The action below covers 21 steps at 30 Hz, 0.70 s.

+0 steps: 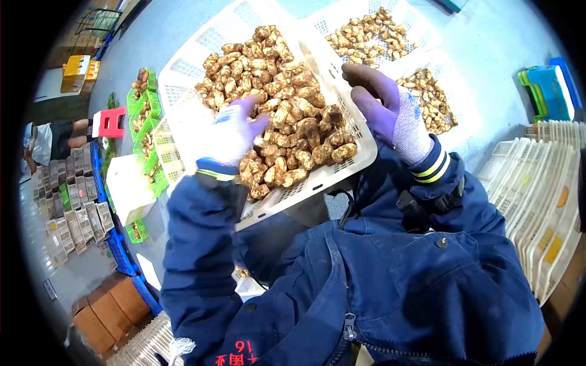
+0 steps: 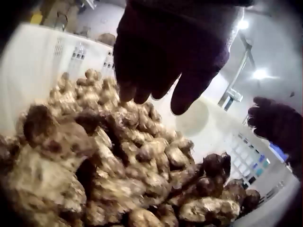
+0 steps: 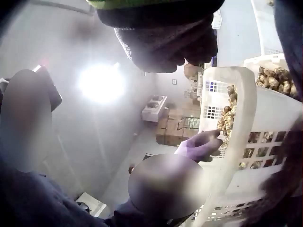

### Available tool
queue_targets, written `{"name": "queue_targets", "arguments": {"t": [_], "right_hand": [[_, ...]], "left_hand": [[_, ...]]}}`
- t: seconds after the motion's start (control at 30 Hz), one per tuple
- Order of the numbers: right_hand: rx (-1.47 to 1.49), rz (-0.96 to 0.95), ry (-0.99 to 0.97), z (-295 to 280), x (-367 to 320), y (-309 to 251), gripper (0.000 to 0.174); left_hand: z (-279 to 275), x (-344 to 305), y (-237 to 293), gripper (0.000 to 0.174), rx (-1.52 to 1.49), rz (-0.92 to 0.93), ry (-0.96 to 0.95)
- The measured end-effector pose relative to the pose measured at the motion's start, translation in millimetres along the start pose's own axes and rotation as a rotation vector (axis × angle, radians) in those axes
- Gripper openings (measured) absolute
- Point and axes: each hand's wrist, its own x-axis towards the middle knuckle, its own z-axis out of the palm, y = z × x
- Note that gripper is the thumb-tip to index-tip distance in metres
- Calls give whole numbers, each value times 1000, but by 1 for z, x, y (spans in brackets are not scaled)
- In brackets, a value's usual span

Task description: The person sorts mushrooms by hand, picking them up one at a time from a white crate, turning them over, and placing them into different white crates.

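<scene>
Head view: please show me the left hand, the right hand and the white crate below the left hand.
Left hand (image 1: 234, 129): head view, middle of the hand.
Right hand (image 1: 394, 114): head view, middle of the hand.
White crate (image 1: 305, 192): head view, its near rim.

Stacked white plastic crates (image 1: 530, 198) stood at the right, a blue-and-white box with green edging (image 1: 549, 91) lay beyond them, bright green mesh baskets (image 1: 155, 105) lined the left, brown cardboard boxes (image 1: 108, 312) sat lower left.
</scene>
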Motion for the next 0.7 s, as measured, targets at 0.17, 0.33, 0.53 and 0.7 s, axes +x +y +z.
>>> {"name": "queue_targets", "arguments": {"t": [0.17,0.33,0.53,0.7], "right_hand": [[-174,-117,80,-2,0,-5,39],[-172,-169,22,0,-1,-2,35],[-213,-98,-18,8,-4,-13,35],[-236,-122,9,10,-4,-11,35]], "left_hand": [[64,42,13,40,305,120,-82],[11,25,-33,41,-937,-187,-169],[-13,16,-48,47,-900,-243,187],[35,68,18,43,130,79,253]]}}
